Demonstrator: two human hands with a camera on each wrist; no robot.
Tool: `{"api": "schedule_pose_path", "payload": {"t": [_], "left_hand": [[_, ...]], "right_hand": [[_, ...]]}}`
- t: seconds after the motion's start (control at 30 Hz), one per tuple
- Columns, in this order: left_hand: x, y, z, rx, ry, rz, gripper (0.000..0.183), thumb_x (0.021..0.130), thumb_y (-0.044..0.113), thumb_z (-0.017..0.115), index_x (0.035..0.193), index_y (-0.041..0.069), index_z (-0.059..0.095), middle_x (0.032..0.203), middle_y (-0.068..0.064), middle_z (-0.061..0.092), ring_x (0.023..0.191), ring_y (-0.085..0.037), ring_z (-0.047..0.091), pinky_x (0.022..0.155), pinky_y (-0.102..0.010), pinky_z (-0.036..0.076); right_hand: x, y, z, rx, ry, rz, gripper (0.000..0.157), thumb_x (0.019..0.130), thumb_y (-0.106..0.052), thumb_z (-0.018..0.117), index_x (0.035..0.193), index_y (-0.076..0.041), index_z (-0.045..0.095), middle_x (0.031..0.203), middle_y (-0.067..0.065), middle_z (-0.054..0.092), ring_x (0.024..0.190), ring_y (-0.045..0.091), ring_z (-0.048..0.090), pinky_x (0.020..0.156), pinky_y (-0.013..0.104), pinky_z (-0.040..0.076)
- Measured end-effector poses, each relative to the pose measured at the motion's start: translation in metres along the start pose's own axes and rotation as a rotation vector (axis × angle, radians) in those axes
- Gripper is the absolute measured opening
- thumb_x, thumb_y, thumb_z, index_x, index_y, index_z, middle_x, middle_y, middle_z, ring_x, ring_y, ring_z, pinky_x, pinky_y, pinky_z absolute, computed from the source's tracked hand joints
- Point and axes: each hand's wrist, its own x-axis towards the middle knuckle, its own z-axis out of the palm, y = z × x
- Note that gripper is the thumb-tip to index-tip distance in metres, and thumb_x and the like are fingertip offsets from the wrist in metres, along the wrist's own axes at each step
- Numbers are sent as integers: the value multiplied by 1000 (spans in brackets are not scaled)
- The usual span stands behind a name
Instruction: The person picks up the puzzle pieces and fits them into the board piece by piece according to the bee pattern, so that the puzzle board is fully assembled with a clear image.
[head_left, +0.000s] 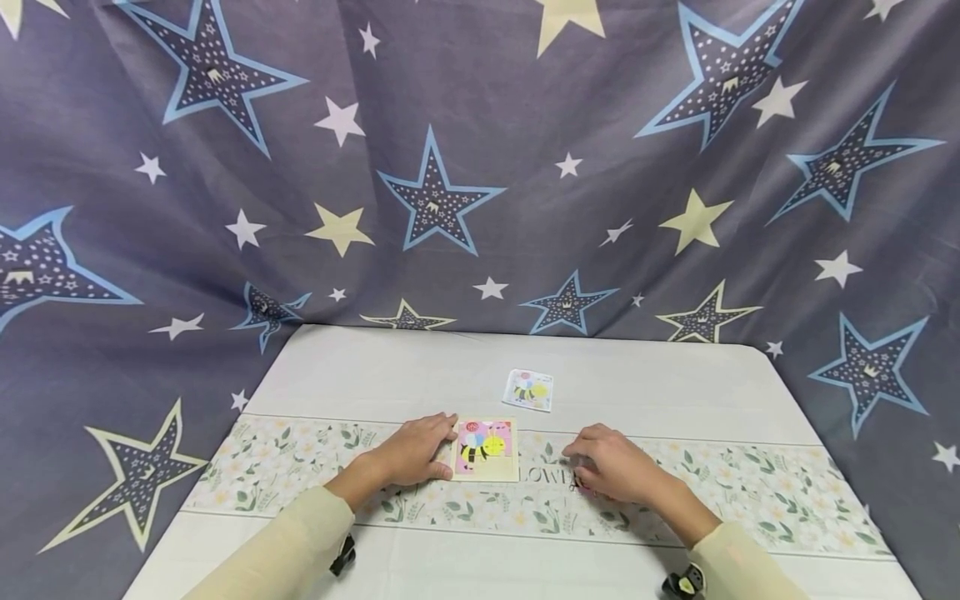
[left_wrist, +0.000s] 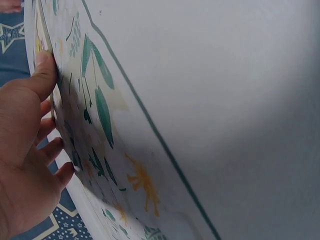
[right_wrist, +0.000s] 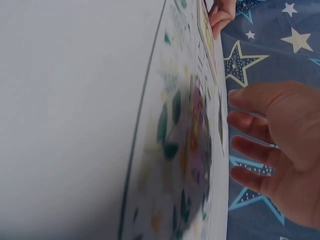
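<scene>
A square jigsaw puzzle (head_left: pixel 486 450) with a yellow-and-black bee on pink lies flat in a pale frame on the table. My left hand (head_left: pixel 418 450) rests at the frame's left side, thumb and fingertips touching its edge; in the left wrist view the thumb (left_wrist: pixel 46 70) lies against it. To the right of the puzzle, my right hand (head_left: pixel 617 465) hovers with loosely bent fingers and nothing between them. Below it, a flat pink printed piece (right_wrist: pixel 196 127) lies on the table in the right wrist view, mostly hidden by the hand in the head view.
Behind the puzzle lies a small white card (head_left: pixel 528 390) with a similar bee picture. A floral band with lettering crosses the white table (head_left: pixel 637 375). A dark curtain (head_left: pixel 480 100) with stars hangs behind and at both sides.
</scene>
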Motion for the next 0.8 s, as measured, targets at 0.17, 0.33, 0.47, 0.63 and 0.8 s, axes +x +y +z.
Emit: {"api": "schedule_pose_path", "payload": {"t": [0.17, 0.33, 0.47, 0.63, 0.8], "left_hand": [[0, 0, -1, 1, 5, 8, 68, 90, 52, 70, 141, 11, 55, 163, -13, 38, 152, -35, 35, 124, -54, 32], [1, 0, 0, 5, 2, 3, 68, 89, 52, 71, 141, 11, 55, 163, -12, 38, 152, -35, 35, 124, -54, 31], [1, 0, 0, 1, -4, -3, 68, 90, 52, 71, 141, 12, 55, 164, -12, 38, 153, -35, 35, 124, -54, 31], [1, -1, 1, -1, -5, -2, 67, 90, 52, 71, 141, 12, 55, 164, -11, 38, 153, -34, 35, 124, -54, 31], [2, -2, 2, 1, -7, -8, 67, 90, 52, 70, 142, 13, 55, 164, -11, 37, 153, -33, 34, 125, -53, 31]], "right_hand": [[-11, 9, -4, 29, -54, 31, 26, 88, -17, 78, 114, -13, 76, 107, -3, 72, 106, 20, 66, 96, 44, 56], [-20, 14, -4, 24, -68, 54, 31, 84, -21, 82, 115, -15, 76, 105, -5, 71, 99, 15, 65, 91, 41, 56], [-26, 17, -3, 36, -54, 51, 32, 83, -21, 82, 114, -15, 77, 100, -8, 70, 86, 5, 57, 77, 30, 53], [-31, 19, 2, 72, -61, 26, 34, 80, -21, 84, 113, -15, 77, 92, -13, 66, 77, 0, 47, 70, 22, 45], [-33, 18, 8, 50, -35, -1, 35, 79, -24, 86, 112, -17, 77, 95, -13, 67, 83, -1, 51, 75, 27, 50]]}}
